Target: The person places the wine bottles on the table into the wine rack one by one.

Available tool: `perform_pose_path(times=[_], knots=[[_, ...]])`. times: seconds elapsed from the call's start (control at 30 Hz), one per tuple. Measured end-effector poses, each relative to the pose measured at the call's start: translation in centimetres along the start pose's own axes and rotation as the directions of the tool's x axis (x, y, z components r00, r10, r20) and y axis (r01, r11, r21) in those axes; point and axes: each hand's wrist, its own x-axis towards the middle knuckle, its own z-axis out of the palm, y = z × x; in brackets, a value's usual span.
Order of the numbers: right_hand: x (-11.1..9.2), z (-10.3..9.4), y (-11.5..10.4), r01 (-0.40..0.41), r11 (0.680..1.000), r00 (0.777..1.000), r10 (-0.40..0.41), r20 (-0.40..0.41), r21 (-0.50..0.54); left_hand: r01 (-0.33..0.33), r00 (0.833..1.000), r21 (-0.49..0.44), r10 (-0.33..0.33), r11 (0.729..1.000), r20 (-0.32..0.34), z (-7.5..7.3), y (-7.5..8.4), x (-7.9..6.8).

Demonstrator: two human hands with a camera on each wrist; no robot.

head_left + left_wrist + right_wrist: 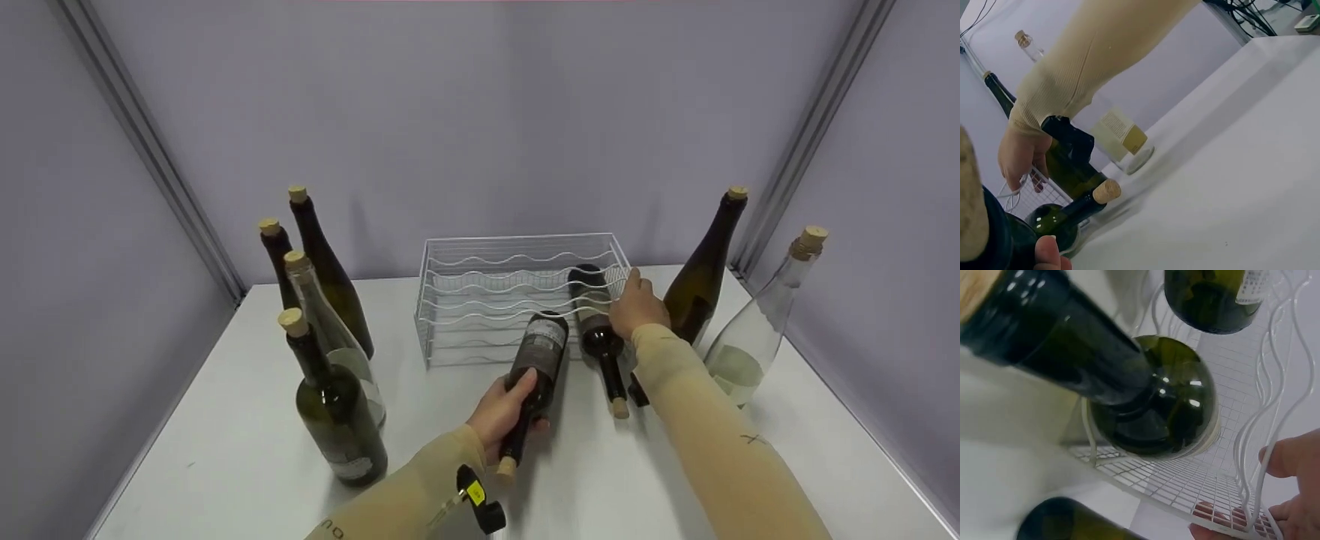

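My left hand grips a dark wine bottle by its shoulder and neck. The corked end tilts down toward me, and the base is at the front of a white wire wine rack. A second dark bottle lies in the rack's right side, its corked neck sticking out the front. My right hand holds the rack's right side. In the right wrist view, the thumb of that hand is on the wavy wire and its fingers are behind the mesh.
Left of the rack several corked bottles stand upright, the nearest a green bottle beside a clear bottle. On the right stand a dark bottle and a clear bottle, close to my right forearm. Walls enclose the white table.
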Motion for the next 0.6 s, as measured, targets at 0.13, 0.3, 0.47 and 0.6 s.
perform_pose_path(times=[0.13, 0.3, 0.47, 0.6], knots=[[-0.2, 0.1, 0.0, -0.006, 1.000, 1.000, 0.005, -0.021, -0.021, -0.024, 0.999, 0.020, 0.024, 1.000, -0.029, 0.5, -0.1, 1.3], [-0.1, 0.4, 0.1, 0.008, 0.999, 0.999, -0.010, -0.041, -0.037, -0.077, 0.994, 0.075, 0.082, 0.994, -0.069, 1.0, -0.3, 3.0], [0.1, 0.4, -0.2, 0.007, 0.998, 0.999, -0.009, -0.035, -0.062, -0.125, 0.982, 0.139, 0.143, 0.982, -0.125, 2.0, -0.2, 4.9], [0.1, 0.4, -0.4, 0.007, 0.998, 0.999, -0.010, -0.036, -0.070, -0.143, 0.971, 0.157, 0.170, 0.977, -0.170, 2.7, -0.2, 5.9]])
